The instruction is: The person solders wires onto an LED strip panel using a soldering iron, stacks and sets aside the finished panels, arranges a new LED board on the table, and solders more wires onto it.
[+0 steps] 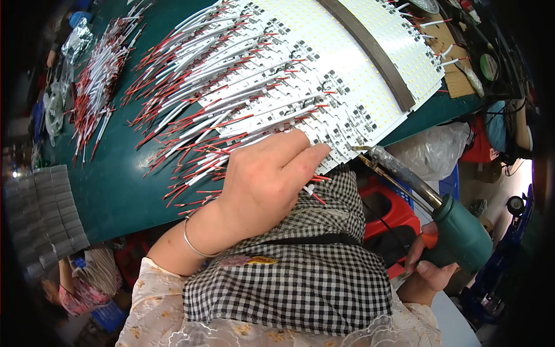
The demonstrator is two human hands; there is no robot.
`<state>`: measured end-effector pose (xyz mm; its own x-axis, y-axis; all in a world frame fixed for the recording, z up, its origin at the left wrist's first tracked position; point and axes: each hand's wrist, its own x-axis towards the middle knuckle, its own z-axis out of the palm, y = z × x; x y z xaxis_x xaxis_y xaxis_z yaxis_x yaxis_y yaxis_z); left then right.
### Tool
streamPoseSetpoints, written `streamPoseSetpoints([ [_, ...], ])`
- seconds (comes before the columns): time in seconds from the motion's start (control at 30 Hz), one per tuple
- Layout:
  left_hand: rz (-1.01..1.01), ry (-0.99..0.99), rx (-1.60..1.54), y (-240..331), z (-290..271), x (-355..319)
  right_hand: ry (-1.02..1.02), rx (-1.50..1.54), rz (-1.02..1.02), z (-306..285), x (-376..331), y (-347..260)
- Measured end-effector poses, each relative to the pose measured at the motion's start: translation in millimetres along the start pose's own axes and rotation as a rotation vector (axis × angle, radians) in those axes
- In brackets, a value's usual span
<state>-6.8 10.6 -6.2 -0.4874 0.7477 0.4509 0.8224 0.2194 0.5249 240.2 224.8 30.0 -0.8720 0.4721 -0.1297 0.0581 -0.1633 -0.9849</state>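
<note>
A sheet of white LED circuit boards [341, 63] lies on the table, dotted with small yellow LEDs and black parts. White cables with red inner wires [219, 87] run off its left side in rows. My left hand [263, 179] is closed in a pinch at the near edge of the boards, around a white cable [311, 189] whose red ends stick out below the fingers. My right hand [428, 263] grips a green soldering gun [462, 234]. Its bent tip touches or hovers just over the boards' near right corner, beside my left fingertips; contact cannot be told.
A dark flat bar [370, 49] lies across the boards. Loose red and white cables [104, 75] are heaped on the green table [124, 196] at left. Grey blocks [43, 214] line its left end. Below the right side are a red stool [390, 211] and clear plastic bag [436, 144]. Another person [87, 283] sits lower left.
</note>
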Motion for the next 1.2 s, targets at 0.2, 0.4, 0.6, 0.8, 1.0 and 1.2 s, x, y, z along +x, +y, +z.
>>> streamPoseSetpoints([
  [0.2,0.067,-0.039,-0.050,-1,0,-1,0.046,0.015,0.000,9,-7,10],
  [0.4,0.079,-0.041,-0.042,-2,-2,-2,0.005,0.024,0.040,15,-3,10],
  [0.6,0.116,-0.024,-0.014,-1,2,-4,-0.074,-0.096,-0.037,8,-8,19],
  [0.8,0.136,-0.038,0.097,6,0,-4,0.008,-0.553,-0.207,-5,-32,35],
  [1.0,0.152,-0.047,0.114,6,3,-6,-0.001,-0.136,0.033,7,-12,15],
  [1.2,0.161,-0.056,0.111,6,2,-5,-0.027,0.099,0.012,8,1,7],
])
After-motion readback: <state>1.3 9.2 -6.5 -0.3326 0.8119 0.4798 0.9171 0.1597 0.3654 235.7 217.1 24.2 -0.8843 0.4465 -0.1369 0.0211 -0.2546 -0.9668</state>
